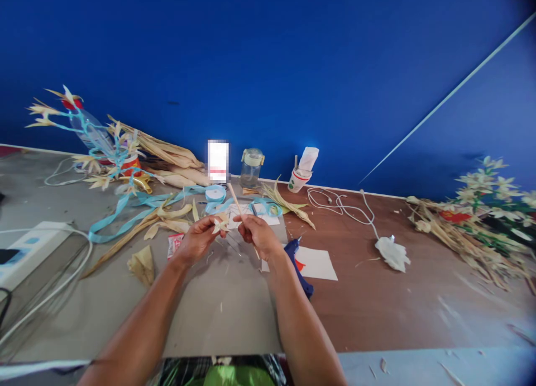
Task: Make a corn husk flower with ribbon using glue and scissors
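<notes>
My left hand (198, 241) pinches a small cream husk flower (220, 224) by its petals, over the middle of the table. Close beside it, my right hand (256, 233) is closed around a thin wooden stick (234, 197) that slants up and away. The two hands are a little apart. Just right of my right wrist lies a blue glue gun (300, 263) with an orange trigger, on a white sheet (322, 264). Beyond my hands are a roll of light blue ribbon (215, 194) and a greenish dry husk (288, 201).
At left, husk flowers on blue-wrapped stems (90, 146) stand by a plastic bottle, near a white power strip (33, 252). Along the wall are a glass jar (250, 169) and a paper cup (298, 181). White cable (341, 206), crumpled tissue (392, 253) and husk strips (456, 238) lie right.
</notes>
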`<state>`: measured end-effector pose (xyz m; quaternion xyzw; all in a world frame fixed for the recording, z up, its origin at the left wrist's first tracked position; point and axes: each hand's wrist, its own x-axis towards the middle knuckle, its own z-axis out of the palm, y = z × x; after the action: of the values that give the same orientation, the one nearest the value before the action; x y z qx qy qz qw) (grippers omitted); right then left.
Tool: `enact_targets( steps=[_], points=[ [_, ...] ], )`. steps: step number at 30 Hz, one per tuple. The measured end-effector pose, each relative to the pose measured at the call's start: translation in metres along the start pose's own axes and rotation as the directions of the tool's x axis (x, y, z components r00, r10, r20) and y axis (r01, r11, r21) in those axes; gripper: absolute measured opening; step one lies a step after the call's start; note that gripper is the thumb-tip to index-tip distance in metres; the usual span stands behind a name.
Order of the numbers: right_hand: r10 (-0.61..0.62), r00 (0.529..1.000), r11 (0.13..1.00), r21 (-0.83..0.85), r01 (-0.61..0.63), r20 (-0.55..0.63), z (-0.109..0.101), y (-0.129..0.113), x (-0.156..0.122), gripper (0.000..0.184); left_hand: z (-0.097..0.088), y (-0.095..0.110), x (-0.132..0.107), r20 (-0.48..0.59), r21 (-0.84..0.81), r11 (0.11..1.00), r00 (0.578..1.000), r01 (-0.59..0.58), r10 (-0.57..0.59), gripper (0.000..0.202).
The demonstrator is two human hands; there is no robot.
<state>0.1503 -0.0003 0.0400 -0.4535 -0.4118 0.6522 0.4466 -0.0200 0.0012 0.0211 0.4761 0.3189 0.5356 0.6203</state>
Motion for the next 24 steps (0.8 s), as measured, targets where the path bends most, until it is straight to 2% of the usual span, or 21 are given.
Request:
enact_targets(
  steps=[4,7,9,14,17,20,24],
  points=[
    [-0.103,0.995,0.990,-0.095,0.101,-0.016,0.004,0.004,0.000,0.026,-0.002,-0.003,0.001,-0.027,0.074,0.997,1.000,-0.012,0.014,0.024],
    [-0.177,0.983,0.961,-0.223,0.162,-0.045,0.004,0.007,0.002,0.015,-0.007,-0.010,0.003,-0.062,0.148,0.989,0.998,-0.018,0.027,0.023],
    [-0.216,0.975,0.933,-0.304,0.191,-0.050,0.003,0.010,0.005,0.015,-0.009,-0.014,0.004,-0.088,0.169,0.985,0.995,-0.025,0.040,0.022],
    [-0.265,0.964,0.879,-0.415,0.235,-0.015,0.001,0.013,0.006,0.025,-0.008,-0.017,0.006,-0.170,0.215,0.975,0.981,-0.052,0.090,0.018],
    [-0.247,0.969,0.860,-0.464,0.212,-0.015,0.002,0.010,0.002,0.040,-0.005,-0.015,0.007,-0.200,0.282,0.957,0.971,-0.069,0.129,0.016],
    [-0.223,0.974,0.827,-0.535,0.170,-0.035,0.003,0.006,-0.002,0.054,-0.004,-0.015,0.007,-0.192,0.352,0.934,0.971,-0.069,0.144,0.016],
    [-0.264,0.964,0.759,-0.626,0.179,-0.045,0.003,0.006,-0.002,0.055,-0.004,-0.019,0.008,-0.153,0.395,0.917,0.979,-0.062,0.133,0.017]
  ],
)
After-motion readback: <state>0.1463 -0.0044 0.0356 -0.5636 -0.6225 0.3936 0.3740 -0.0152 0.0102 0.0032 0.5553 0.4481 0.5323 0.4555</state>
